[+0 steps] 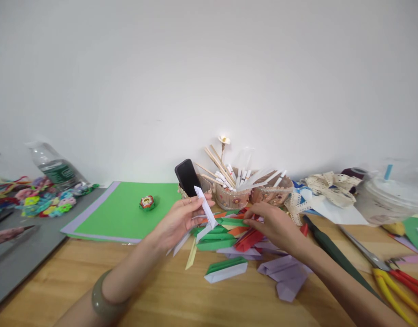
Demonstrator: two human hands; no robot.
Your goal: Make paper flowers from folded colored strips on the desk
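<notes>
A white folded strip (206, 206) is held in the left hand (179, 218), pinched between thumb and fingertips near its middle. Its long axis runs steeply, from a pointed upper end just in front of the phone (187, 176) down and to the right to a lower end above the paper pile (229, 236); the upper point is tilted toward the wall and slightly left. Most of the strip stands clear of the grip, above and to the right of the fingers, and a second white piece is seen extending below the hand toward the table (93, 281). A jade-green bangle (103, 299) is worn on the left wrist. The right hand (275, 225) is laid palm down on the pile, its fingertips closed on a red folded piece (248, 240); whether that piece is lifted cannot be told. Green, orange, red and lilac folded pieces are heaped between the two hands, and a green-and-white piece (225, 269) lies nearest the viewer. Behind the pile, two small baskets (231, 197) filled with sticks and paper rolls are set against the wall. A green sheet (123, 209) with a small folded ornament (147, 202) lies to the left, a bottle (55, 168) farther left, and scissors with yellow and red handles (392, 277) at the right edge.
</notes>
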